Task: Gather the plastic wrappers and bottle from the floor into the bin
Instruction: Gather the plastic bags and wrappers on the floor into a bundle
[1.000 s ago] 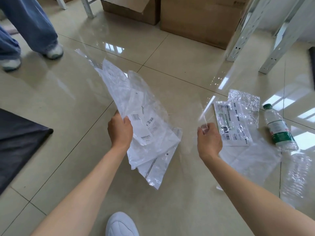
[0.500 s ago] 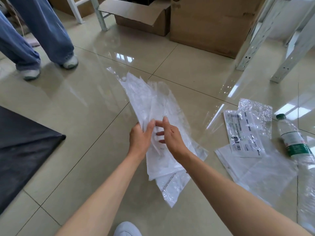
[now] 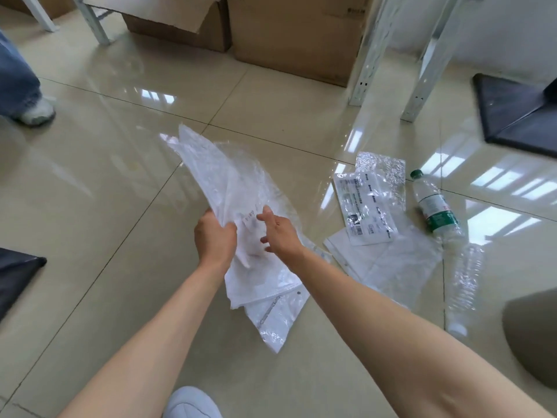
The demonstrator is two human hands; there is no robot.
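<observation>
My left hand [image 3: 214, 238] grips a bundle of clear and white plastic wrappers [image 3: 229, 188] held above the tiled floor. My right hand [image 3: 278, 233] rests against the bundle's right side with its fingers spread, holding nothing. More wrappers lie on the floor to the right: a printed white pouch [image 3: 363, 208], a crinkled foil-like one [image 3: 384, 168] and a large clear bag [image 3: 391, 263]. A clear bottle with a green cap and label [image 3: 435, 206] lies beside them, and a crushed clear bottle [image 3: 462, 285] lies nearer me. No bin is clearly seen.
Cardboard boxes [image 3: 295, 34] stand at the back, with white metal shelf legs [image 3: 370, 55] to their right. Another person's jeans and shoe [image 3: 36, 111] are at far left. Dark mats lie at left [image 3: 15, 276] and right [image 3: 512, 113]. My white shoe [image 3: 190, 402] shows below.
My right hand brought a clear wrapper across to the bundle in my left hand and has let it go there. The view shifted right.
</observation>
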